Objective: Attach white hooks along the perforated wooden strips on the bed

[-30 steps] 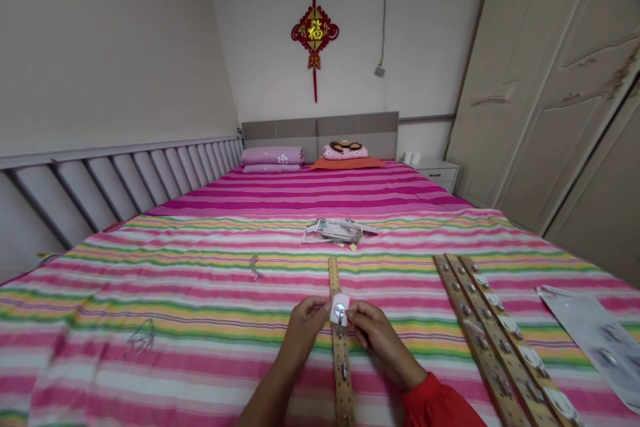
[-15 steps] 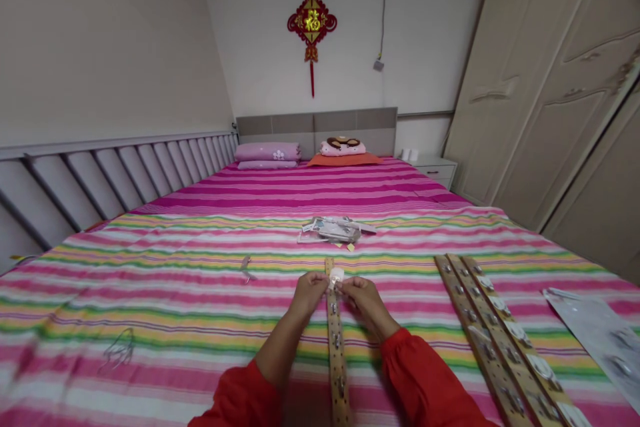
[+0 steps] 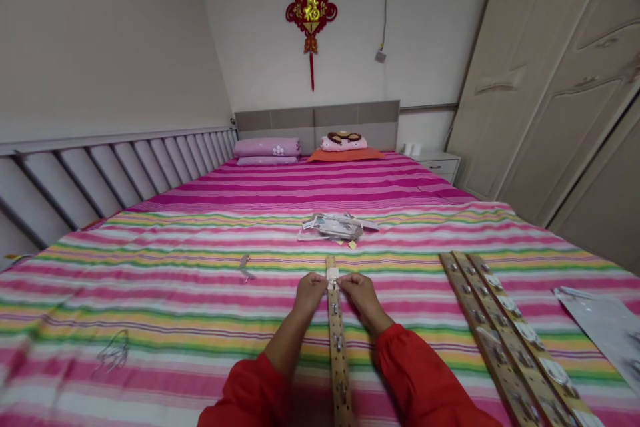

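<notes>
A narrow wooden strip (image 3: 340, 373) with rows of holes lies lengthwise on the striped cloth in front of me. Several small shiny metal fittings (image 3: 339, 344) sit along it. Near its far end is a small white piece (image 3: 332, 272) with a bit of shiny metal at its near side; its exact kind is too small to tell. My left hand (image 3: 311, 295) pinches the piece from the left. From the right, my right hand (image 3: 361, 296) pinches at the same piece, fingertips closed by the metal part.
To the right lie three similar wooden strips (image 3: 493, 330) with metal fittings and white pieces. Beyond them is a clear plastic bag (image 3: 600, 327). Plastic packets (image 3: 335, 225) lie ahead, a bent grey piece (image 3: 245, 268) to the left, and thin tangled wire (image 3: 114, 350) nearer me.
The white piece, tilted and offset to the right before, now sits squarer over the strip between my fingertips. Both hands stay at the strip's far end. The camera view has shifted slightly.
</notes>
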Demonstrator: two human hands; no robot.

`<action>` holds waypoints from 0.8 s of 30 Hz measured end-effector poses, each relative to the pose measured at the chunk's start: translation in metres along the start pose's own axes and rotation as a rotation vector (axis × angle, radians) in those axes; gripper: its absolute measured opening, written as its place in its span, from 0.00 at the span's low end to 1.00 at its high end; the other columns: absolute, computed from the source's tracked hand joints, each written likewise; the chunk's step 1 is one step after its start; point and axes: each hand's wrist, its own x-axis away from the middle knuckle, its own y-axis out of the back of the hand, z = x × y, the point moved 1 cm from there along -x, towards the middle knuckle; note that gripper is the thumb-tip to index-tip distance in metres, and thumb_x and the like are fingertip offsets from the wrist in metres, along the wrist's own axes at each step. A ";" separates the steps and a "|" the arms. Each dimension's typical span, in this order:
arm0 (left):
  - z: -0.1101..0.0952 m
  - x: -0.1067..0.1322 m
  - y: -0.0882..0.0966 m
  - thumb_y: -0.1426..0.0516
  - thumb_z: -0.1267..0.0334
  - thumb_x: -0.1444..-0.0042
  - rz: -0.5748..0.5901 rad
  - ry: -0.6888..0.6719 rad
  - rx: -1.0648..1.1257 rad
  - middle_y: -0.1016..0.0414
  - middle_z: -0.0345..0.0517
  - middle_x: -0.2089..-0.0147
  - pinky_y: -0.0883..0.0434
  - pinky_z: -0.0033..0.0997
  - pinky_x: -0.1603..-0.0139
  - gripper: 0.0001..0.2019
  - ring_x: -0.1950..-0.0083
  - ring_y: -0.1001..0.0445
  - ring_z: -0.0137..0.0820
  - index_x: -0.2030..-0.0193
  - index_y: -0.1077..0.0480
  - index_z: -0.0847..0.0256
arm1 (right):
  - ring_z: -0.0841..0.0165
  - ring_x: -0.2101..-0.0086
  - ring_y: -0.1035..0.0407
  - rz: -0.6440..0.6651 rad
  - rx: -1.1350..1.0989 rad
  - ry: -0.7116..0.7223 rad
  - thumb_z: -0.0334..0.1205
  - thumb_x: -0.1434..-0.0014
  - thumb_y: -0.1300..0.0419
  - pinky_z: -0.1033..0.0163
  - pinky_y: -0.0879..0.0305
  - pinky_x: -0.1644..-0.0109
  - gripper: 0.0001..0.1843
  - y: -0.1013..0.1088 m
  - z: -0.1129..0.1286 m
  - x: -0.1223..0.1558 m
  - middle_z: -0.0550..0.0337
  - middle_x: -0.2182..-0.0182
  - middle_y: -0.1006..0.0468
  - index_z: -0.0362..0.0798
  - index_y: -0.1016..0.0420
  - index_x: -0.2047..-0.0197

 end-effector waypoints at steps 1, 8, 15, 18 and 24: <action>0.001 0.000 0.000 0.43 0.69 0.62 -0.004 0.002 -0.008 0.33 0.35 0.84 0.36 0.24 0.73 0.03 0.77 0.32 0.26 0.82 0.33 0.62 | 0.71 0.80 0.37 -0.003 -0.002 0.003 0.41 0.66 0.32 0.65 0.42 0.74 0.10 0.000 -0.002 -0.001 0.63 0.85 0.27 0.45 0.25 0.83; 0.005 -0.005 -0.002 0.43 0.69 0.62 -0.017 0.016 -0.043 0.33 0.35 0.84 0.37 0.24 0.73 0.04 0.78 0.33 0.26 0.83 0.34 0.61 | 0.70 0.79 0.34 -0.024 -0.009 0.010 0.40 0.66 0.31 0.64 0.38 0.71 0.09 0.001 -0.009 -0.003 0.62 0.83 0.25 0.45 0.26 0.82; 0.016 -0.011 -0.004 0.42 0.67 0.62 -0.045 0.029 -0.066 0.33 0.35 0.83 0.37 0.24 0.73 0.03 0.77 0.32 0.26 0.81 0.34 0.61 | 0.69 0.79 0.33 -0.032 0.008 0.018 0.40 0.66 0.32 0.64 0.37 0.72 0.09 0.002 -0.015 -0.004 0.63 0.83 0.25 0.46 0.27 0.82; 0.020 -0.012 -0.004 0.41 0.66 0.62 -0.048 0.031 -0.068 0.32 0.35 0.83 0.37 0.24 0.73 0.04 0.76 0.31 0.27 0.80 0.34 0.61 | 0.69 0.79 0.33 -0.033 0.024 0.025 0.41 0.66 0.32 0.63 0.37 0.72 0.09 0.003 -0.017 -0.006 0.63 0.83 0.26 0.46 0.27 0.82; 0.027 -0.016 -0.005 0.39 0.67 0.64 -0.067 0.046 -0.054 0.33 0.34 0.83 0.38 0.23 0.74 0.07 0.76 0.31 0.26 0.79 0.35 0.61 | 0.68 0.78 0.33 -0.032 0.074 0.032 0.44 0.66 0.32 0.63 0.36 0.71 0.12 0.005 -0.023 -0.009 0.62 0.83 0.26 0.46 0.27 0.81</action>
